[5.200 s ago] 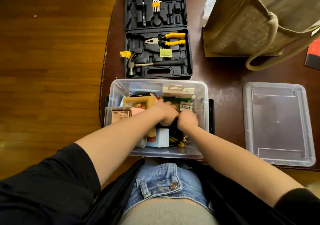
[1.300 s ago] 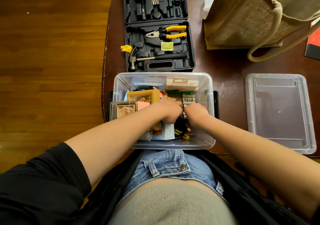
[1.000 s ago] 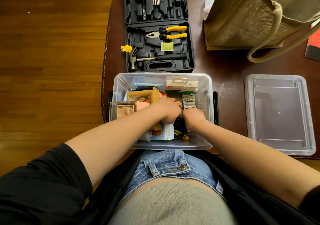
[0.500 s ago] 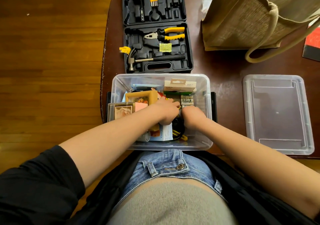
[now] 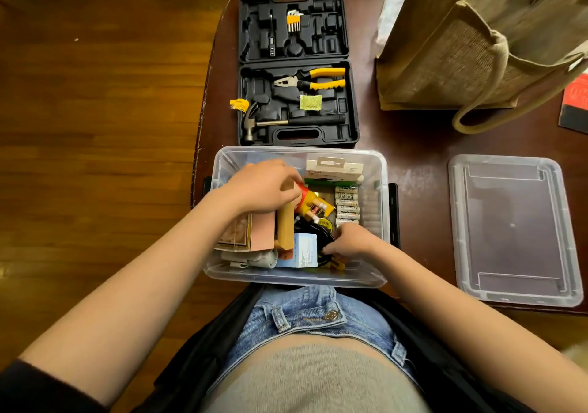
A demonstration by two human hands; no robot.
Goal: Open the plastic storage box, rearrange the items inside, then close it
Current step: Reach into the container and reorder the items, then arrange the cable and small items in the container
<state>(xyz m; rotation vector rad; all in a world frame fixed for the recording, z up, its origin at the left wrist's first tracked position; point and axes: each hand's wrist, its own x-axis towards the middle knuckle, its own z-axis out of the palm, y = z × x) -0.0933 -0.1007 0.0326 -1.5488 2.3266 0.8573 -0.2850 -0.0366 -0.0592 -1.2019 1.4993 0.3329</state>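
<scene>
My left hand (image 5: 264, 188) curls its fingers (image 5: 286, 175) over the wooden box's (image 5: 285, 224) far end inside the open storage box (image 5: 380, 170); my right hand (image 5: 351, 244) pinches a black cable (image 5: 321, 236) near its front wall, lid (image 5: 512, 228) lying off to my right

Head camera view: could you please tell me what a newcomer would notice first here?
Two bare hands, left hand and right hand, reach into the crowded clear plastic storage box at the table's near edge. Just beyond it lies an open black tool case with yellow-handled pliers. The box's clear plastic lid rests apart on the right.
</scene>
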